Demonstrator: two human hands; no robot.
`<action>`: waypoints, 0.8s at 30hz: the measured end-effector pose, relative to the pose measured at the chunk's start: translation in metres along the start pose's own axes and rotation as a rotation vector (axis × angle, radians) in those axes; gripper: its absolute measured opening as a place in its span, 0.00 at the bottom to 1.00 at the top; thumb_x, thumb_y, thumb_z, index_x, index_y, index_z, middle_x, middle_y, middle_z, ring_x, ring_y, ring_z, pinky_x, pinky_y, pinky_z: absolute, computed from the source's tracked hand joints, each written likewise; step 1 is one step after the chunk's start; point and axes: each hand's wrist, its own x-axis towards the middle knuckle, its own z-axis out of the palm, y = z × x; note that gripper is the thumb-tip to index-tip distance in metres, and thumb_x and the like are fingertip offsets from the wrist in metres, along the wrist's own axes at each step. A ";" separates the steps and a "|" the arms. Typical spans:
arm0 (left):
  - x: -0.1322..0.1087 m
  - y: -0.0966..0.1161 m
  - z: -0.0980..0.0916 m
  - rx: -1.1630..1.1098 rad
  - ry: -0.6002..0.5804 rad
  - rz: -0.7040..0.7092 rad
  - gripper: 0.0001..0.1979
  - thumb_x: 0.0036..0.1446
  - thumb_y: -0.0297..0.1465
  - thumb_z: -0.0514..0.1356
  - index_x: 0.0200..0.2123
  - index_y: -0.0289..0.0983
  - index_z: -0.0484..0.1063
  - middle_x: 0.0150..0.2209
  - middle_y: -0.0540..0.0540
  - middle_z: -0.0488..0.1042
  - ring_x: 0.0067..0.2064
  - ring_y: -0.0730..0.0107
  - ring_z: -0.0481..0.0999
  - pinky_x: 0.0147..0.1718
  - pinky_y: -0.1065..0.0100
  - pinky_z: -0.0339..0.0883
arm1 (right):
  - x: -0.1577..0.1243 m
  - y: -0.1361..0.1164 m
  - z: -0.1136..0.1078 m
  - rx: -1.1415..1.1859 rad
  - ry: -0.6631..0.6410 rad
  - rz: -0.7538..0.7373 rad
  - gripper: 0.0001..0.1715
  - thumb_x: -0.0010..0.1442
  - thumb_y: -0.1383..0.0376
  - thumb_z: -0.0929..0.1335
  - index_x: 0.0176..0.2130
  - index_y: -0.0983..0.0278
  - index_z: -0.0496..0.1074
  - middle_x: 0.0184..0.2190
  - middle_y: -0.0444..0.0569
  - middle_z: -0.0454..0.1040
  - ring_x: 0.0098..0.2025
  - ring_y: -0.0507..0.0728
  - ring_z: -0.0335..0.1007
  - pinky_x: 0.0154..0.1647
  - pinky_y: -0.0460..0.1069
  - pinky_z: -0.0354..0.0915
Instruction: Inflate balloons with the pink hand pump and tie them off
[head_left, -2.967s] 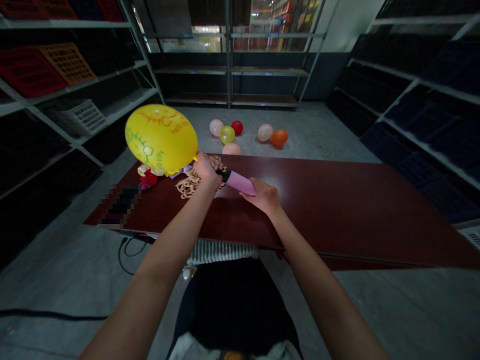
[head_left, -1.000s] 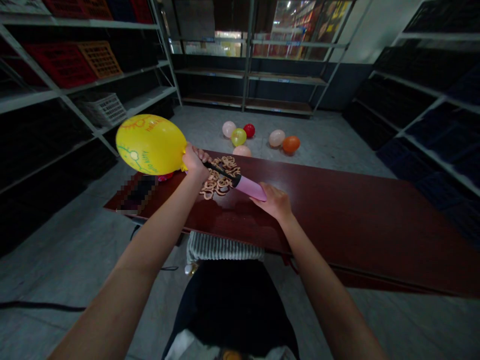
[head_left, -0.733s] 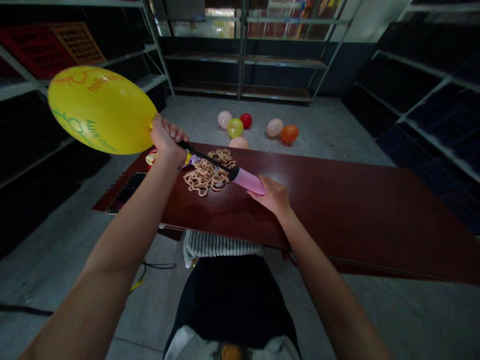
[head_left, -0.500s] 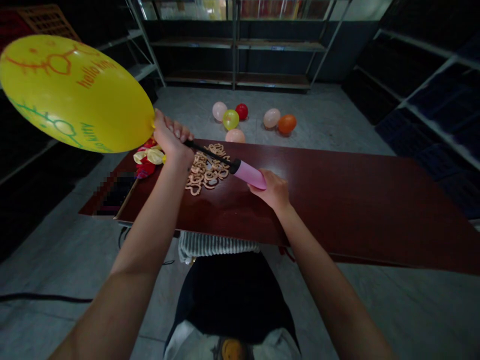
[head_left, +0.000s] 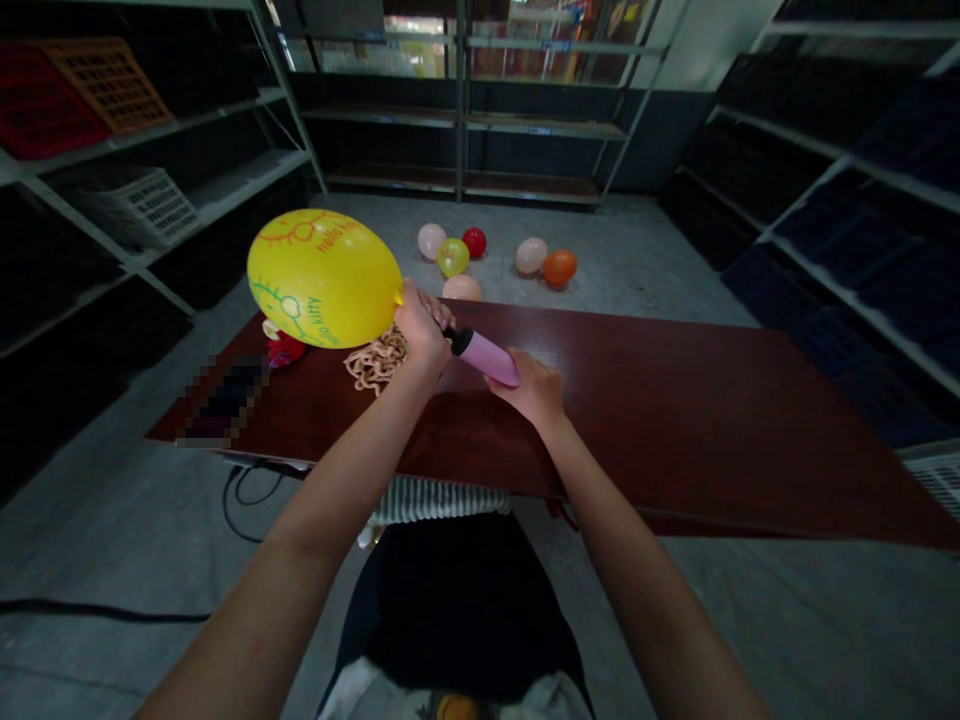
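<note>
My left hand (head_left: 422,328) is closed around the neck of an inflated yellow balloon (head_left: 324,277) printed with orange and green drawings, where it meets the black end of a pink hand pump (head_left: 486,355). My right hand (head_left: 531,388) grips the pump's pink barrel. The pump is pushed in, so no black rod shows. Both hands hover above a dark red-brown table (head_left: 675,410). Under my left hand lies a pile of tan rubber rings (head_left: 373,362).
A few limp balloons (head_left: 281,345) lie on the table's left end beside a blurred dark item (head_left: 221,405). Several inflated balloons (head_left: 487,260) sit on the floor beyond the table. Metal shelving with crates (head_left: 105,75) lines the walls. A cable (head_left: 240,490) trails on the floor.
My left hand pulled the balloon and pump rod out to the left, then pushed back in. The pump is now collapsed again and the balloon sits lower, near the table.
</note>
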 end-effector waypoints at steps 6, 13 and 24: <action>0.009 0.017 -0.003 -0.009 0.080 0.004 0.23 0.69 0.29 0.52 0.21 0.40 0.48 0.14 0.58 0.48 0.12 0.78 0.50 0.13 0.71 0.46 | 0.000 -0.007 -0.003 -0.031 0.021 -0.081 0.26 0.61 0.50 0.72 0.51 0.64 0.73 0.42 0.54 0.82 0.40 0.60 0.80 0.38 0.50 0.68; 0.020 0.076 -0.012 0.038 0.195 0.031 0.21 0.68 0.27 0.50 0.22 0.39 0.47 0.14 0.58 0.47 0.13 0.78 0.49 0.14 0.72 0.47 | -0.003 -0.007 0.001 -0.050 0.057 -0.189 0.26 0.62 0.49 0.71 0.50 0.65 0.73 0.40 0.54 0.82 0.37 0.59 0.80 0.38 0.51 0.69; 0.018 0.135 0.018 0.074 -0.003 0.146 0.25 0.75 0.37 0.47 0.23 0.39 0.44 0.15 0.57 0.43 0.13 0.78 0.45 0.15 0.71 0.45 | -0.002 -0.004 -0.001 0.048 0.074 -0.147 0.26 0.62 0.50 0.71 0.51 0.65 0.72 0.41 0.55 0.82 0.39 0.61 0.80 0.40 0.53 0.72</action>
